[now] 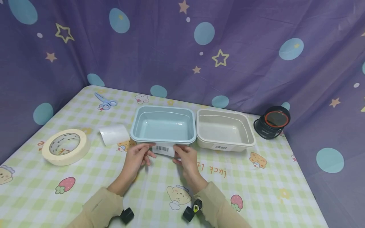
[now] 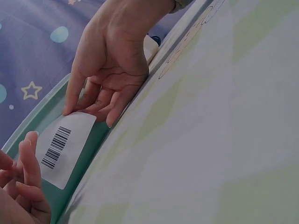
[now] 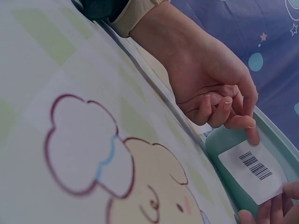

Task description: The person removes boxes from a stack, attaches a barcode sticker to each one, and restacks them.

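A white barcode label (image 1: 162,149) lies across the front wall of the light blue plastic container (image 1: 163,140), its right part curving slightly away. My left hand (image 1: 138,155) pinches the label's left end, fingertips at its upper corner in the right wrist view. At the other end my right hand (image 1: 186,157) pinches the label, thumb over the front and fingers behind the edge. The left wrist view shows the barcode (image 2: 56,147) facing outward between both hands. Next to the blue container stands a beige one (image 1: 225,144), with a similar label (image 1: 220,147) on its front.
Left of the containers lie a roll of masking tape (image 1: 82,148), a curled white sheet (image 1: 114,134) and light blue scissors (image 1: 106,103). A black device with a red-ringed round face (image 1: 276,118) stands at the right. Behind the checked tablecloth (image 1: 256,190) hangs a purple curtain (image 1: 171,57).
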The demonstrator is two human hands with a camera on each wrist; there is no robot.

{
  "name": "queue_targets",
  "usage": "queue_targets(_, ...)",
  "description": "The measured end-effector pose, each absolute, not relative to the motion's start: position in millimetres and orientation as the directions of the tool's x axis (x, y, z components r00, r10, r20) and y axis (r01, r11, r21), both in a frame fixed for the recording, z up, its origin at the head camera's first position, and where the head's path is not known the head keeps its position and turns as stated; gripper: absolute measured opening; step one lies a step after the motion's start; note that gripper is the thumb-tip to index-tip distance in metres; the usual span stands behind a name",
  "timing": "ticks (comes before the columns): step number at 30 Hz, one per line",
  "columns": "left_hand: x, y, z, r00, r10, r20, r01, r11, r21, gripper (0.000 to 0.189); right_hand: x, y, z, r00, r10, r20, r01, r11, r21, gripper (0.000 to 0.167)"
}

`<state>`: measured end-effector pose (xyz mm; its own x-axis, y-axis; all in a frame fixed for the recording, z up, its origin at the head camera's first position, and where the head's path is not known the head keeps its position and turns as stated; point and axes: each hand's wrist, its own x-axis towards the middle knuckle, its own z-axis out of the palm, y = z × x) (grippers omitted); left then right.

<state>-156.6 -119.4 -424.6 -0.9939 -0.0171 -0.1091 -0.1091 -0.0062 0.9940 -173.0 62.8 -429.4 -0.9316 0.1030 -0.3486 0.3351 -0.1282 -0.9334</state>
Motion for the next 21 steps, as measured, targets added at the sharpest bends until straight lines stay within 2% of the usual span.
queue_targets(21,-159.5,-120.1,-429.2,-0.979,0.034,-0.2,-0.199,0.043,0.979,0.034,-173.7,61.5,-432.4,-0.943,0.103,-0.317,0.301,-0.142,-0.943,0.031)
